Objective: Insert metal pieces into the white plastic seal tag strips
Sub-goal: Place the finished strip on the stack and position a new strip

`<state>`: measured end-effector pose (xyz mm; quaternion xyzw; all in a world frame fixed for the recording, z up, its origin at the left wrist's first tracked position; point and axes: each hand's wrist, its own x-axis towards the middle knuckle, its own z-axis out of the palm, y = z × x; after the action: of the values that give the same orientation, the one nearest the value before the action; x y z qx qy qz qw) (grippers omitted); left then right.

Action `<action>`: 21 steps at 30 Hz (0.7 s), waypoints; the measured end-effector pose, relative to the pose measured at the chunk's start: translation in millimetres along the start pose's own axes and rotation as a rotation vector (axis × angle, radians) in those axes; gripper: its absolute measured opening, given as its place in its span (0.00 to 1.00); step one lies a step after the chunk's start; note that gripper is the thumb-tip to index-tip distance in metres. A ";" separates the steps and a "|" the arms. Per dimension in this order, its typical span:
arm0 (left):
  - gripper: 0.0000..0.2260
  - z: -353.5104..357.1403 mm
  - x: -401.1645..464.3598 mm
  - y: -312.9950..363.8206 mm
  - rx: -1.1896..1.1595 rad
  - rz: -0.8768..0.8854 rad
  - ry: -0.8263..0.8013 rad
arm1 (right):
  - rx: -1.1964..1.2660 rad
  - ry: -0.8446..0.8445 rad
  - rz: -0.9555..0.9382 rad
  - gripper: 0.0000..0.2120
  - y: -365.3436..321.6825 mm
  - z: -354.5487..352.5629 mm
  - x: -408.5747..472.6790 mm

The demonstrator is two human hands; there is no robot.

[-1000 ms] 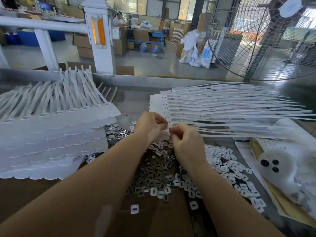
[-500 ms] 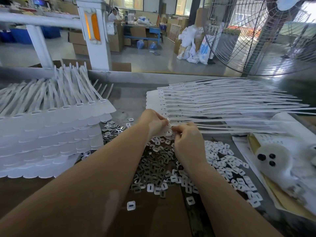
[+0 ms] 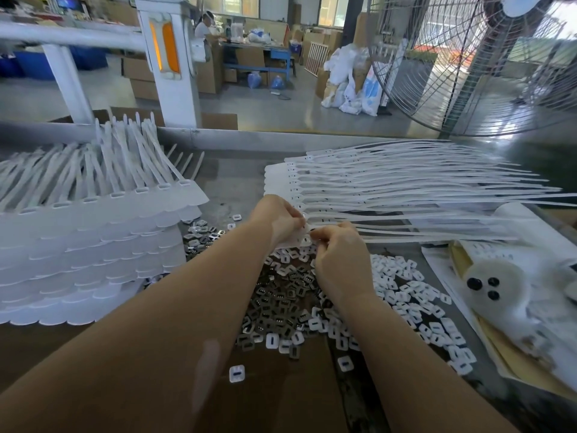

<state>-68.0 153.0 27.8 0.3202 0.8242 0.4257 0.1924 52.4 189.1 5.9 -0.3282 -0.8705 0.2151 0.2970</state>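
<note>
White flat plastic strip (image 3: pixel 406 228) pinched by left hand (image 3: pixel 278 218) and right hand (image 3: pixel 338 254).

Two stacks of white seal strips: one (image 3: pixel 93 245) left of the hands, one (image 3: pixel 406 189) beyond them; one fan (image 3: pixel 468 64).

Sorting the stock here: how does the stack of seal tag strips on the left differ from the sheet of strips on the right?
The left stack is piled many layers deep; the right sheet lies nearly flat. The left stack's tails point away from the camera, the right sheet's run out to the right. Both hands, left hand and right hand, pinch the right sheet's near corner; the left stack is untouched. Both are white plastic.
</note>
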 end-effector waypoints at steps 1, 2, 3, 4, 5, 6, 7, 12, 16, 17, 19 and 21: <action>0.02 0.7 0.4 -1.0 0.002 0.014 0.007 | 0.001 -0.002 0.001 0.13 0.0 0.1 -0.1; 0.02 0.8 -0.7 -1.0 0.019 0.031 0.015 | 0.001 -0.004 0.001 0.13 0.2 0.0 -0.1; 0.05 1.5 -0.6 -1.9 0.043 0.048 0.022 | 0.001 -0.006 0.001 0.13 0.3 0.1 -0.1; 0.08 2.5 -0.5 -2.9 0.060 0.060 0.029 | 0.001 -0.008 0.002 0.13 0.6 0.1 0.1; 0.10 3.3 -0.1 -4.1 0.067 0.067 0.037 | 0.001 -0.008 0.003 0.13 0.7 0.2 0.2; 0.11 3.6 -0.9 -4.8 0.077 0.075 0.046 | 0.002 -0.007 0.004 0.13 0.7 0.2 0.4; 0.12 4.3 -1.6 -5.3 0.094 0.083 0.058 | 0.005 -0.003 0.004 0.12 0.8 0.2 0.6; 0.14 6.1 -6.4 -5.0 0.148 0.103 0.103 | 0.002 0.002 0.005 0.13 0.8 -0.2 0.2; 0.14 5.3 -6.6 -2.6 0.027 0.013 0.060 | -0.005 -0.003 0.009 0.13 -0.9 -1.4 0.5; 0.13 5.1 -6.4 -2.0 -0.013 -0.022 0.053 | -0.010 -0.007 0.014 0.13 -1.4 -1.6 0.6; 0.11 4.5 -5.2 -1.8 -0.080 -0.089 0.048 | -0.015 -0.015 0.025 0.13 -2.2 -1.6 0.9; 0.08 4.6 -4.2 -1.8 -0.105 -0.159 0.040 | -0.018 -0.016 0.031 0.13 -2.5 -1.6 1.2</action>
<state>-62.9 151.9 23.9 0.2345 0.8273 0.4579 0.2257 51.7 188.5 9.0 -0.3426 -0.8695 0.2146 0.2837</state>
